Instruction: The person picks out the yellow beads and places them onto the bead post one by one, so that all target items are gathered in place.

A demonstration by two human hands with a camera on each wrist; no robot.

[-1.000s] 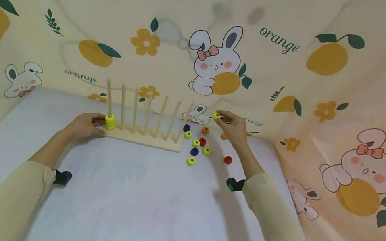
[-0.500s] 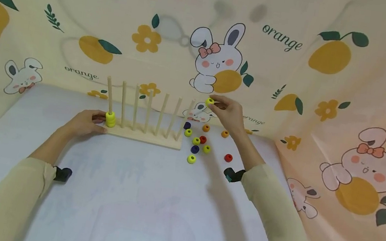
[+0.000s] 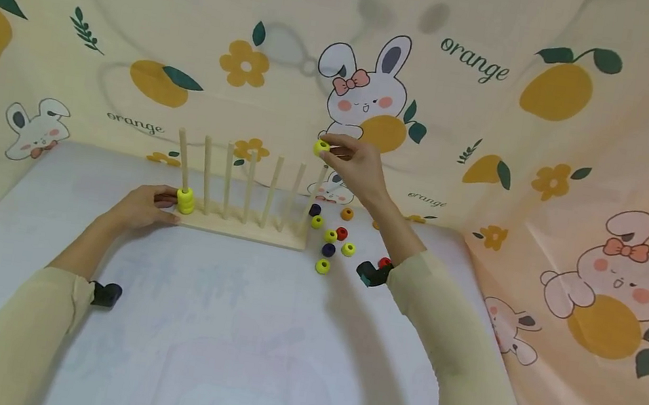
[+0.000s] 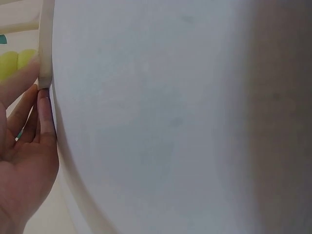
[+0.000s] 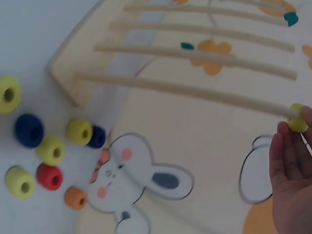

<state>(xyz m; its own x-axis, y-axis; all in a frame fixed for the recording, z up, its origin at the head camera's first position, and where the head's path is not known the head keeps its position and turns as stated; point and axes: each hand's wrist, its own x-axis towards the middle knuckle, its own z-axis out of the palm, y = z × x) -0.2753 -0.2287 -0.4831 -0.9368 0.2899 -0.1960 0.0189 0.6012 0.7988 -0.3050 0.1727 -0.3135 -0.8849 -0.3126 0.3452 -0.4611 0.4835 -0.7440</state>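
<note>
A wooden peg rack with a row of upright pegs stands toward the back of the table. Yellow beads are stacked low on its leftmost peg. My left hand holds the left end of the rack's base, thumb in front and fingers behind; the left wrist view shows the thumb against the base edge. Between thumb and fingers, my right hand pinches a yellow bead near the top of the rightmost peg. Whether bead and peg tip touch, I cannot tell.
Loose beads lie on the table right of the rack: several yellow beads, dark blue beads, red beads and orange beads. Behind the table hangs a printed cloth, which also covers the right side.
My right hand has moved left and upward with the yellow bead, from above the loose beads to the rightmost peg's top. The left hand stays at the rack's end.
</note>
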